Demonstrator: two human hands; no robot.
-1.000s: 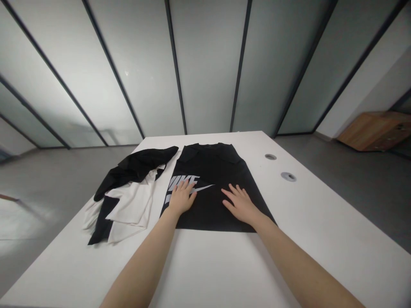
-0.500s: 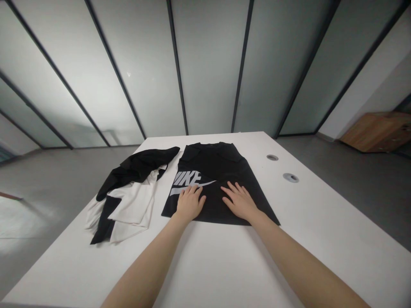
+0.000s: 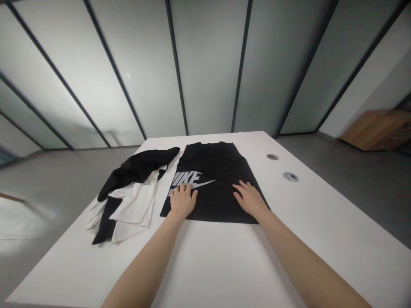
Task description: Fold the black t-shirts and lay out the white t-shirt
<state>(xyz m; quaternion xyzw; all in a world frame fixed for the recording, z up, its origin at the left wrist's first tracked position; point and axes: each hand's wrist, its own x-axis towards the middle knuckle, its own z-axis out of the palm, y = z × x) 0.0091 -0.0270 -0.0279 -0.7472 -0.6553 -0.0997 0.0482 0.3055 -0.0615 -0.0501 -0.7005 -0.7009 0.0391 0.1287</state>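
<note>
A black T-shirt (image 3: 218, 171) lies flat on the white table (image 3: 218, 265), its neck at the far end and its hem toward me. Its sleeves look folded inward over the body. White NIKE lettering and a swoosh show on its left part. My left hand (image 3: 183, 200) rests open on the shirt, partly covering the print near the lower left. On the plain black cloth at the lower right, my right hand (image 3: 250, 199) lies flat with fingers spread. Neither hand grips the fabric.
A loose heap of black and white clothes (image 3: 135, 192) lies on the table to the left of the shirt. Two round cable grommets (image 3: 290, 176) are set in the tabletop at the right. Frosted glass panels (image 3: 208, 68) stand behind the table.
My hands have slid apart over the shirt, the left one toward the left edge and the right one toward the right edge. The clothes heap stays in place.
</note>
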